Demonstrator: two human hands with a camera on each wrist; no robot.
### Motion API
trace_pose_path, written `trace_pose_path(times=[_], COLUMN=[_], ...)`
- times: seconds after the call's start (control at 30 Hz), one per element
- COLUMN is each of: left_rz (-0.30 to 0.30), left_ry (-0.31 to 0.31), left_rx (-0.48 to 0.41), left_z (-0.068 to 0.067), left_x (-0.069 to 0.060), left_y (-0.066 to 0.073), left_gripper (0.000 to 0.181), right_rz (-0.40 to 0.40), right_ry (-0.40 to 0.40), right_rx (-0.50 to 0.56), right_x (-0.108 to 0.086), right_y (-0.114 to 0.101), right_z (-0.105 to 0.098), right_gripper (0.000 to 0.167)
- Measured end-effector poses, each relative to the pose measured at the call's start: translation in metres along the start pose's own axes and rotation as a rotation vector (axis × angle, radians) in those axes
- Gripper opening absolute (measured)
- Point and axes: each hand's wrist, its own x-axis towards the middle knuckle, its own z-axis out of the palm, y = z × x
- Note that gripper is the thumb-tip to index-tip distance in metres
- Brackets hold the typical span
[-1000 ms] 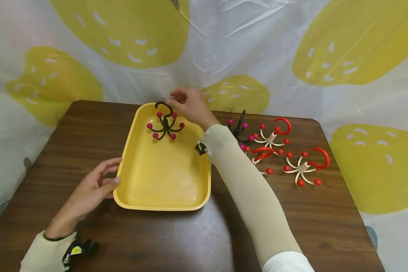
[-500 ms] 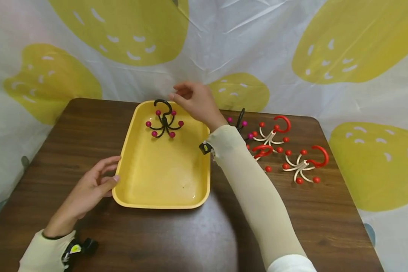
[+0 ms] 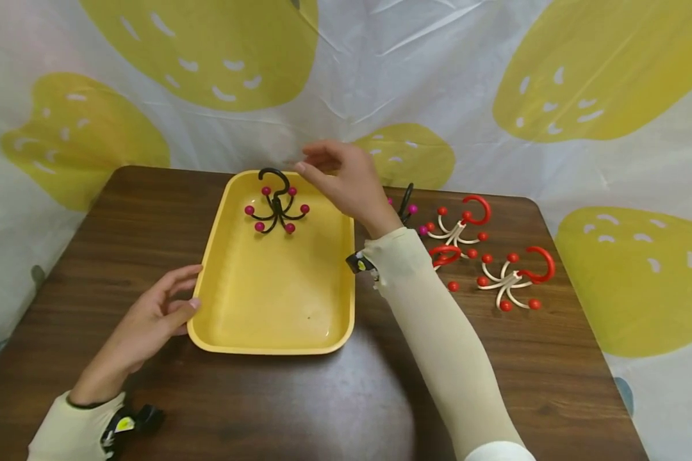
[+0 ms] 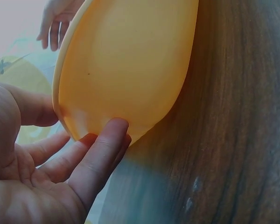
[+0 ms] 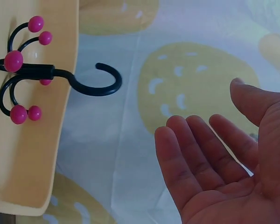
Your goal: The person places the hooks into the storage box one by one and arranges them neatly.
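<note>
A black claw hook hanger [image 3: 276, 205], its curved arms tipped with pink balls, stands upright at the far end of a yellow tray [image 3: 271, 288]. Its curved top rises over the rim in the right wrist view. My right hand [image 3: 348, 182] hovers above the tray's far right corner, apart from the hanger; the palm [image 5: 224, 196] holds nothing, with fingers loosely extended. On the tray's left side, my left hand [image 3: 147, 320] rests its relaxed fingers and thumb against the outer wall, as the left wrist view also shows fingers [image 4: 100, 149] touching the tray.
Right of the tray, another black hanger [image 3: 405, 205] is partly hidden by my right wrist. Several white hangers with red hooks and balls, such as the front right one [image 3: 510, 278], stand on the brown table [image 3: 542, 365]. A fruit-print cloth [image 3: 346, 77] hangs behind.
My right hand has drawn away from the black hanger's hook, moving right, and its fingers have spread a little. The hanger stays in the tray; my left hand keeps its place.
</note>
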Motion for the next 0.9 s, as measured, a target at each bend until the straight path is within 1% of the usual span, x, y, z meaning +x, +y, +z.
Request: trace_pose_path(times=[0.2,0.4,0.47,0.63,0.77,0.9], left_rz=[0.016,0.003,0.0,-0.004,-0.013,-0.02], left_ry=[0.002,0.007,0.011,0.014,0.015,0.016], left_rx=[0.0,0.008,0.013,0.013,0.015,0.015], left_z=[0.0,-0.001,-0.001,-0.001,-0.001,0.0], left_x=[-0.004,-0.006,-0.006,-0.007,-0.008,-0.009], left_y=[0.0,0.001,0.001,0.001,0.001,0.001], left_gripper=[0.061,0.061,0.062,0.061,0.061,0.062], right_rz=[-0.018,0.006,0.001,-0.007,0.014,0.025], right_ry=[0.016,0.027,0.04,0.075,0.084,0.091], right_rx=[0.034,0.064,0.066,0.063,0.065,0.045], right_x=[-0.017,-0.031,-0.035,-0.047,-0.057,-0.069], right_y=[-0.007,-0.018,-0.02,-0.023,-0.023,-0.02], right_z=[-0.01,-0.024,-0.028,-0.04,-0.049,-0.058], right_gripper=[0.039,0.038,0.037,0.035,0.036,0.035])
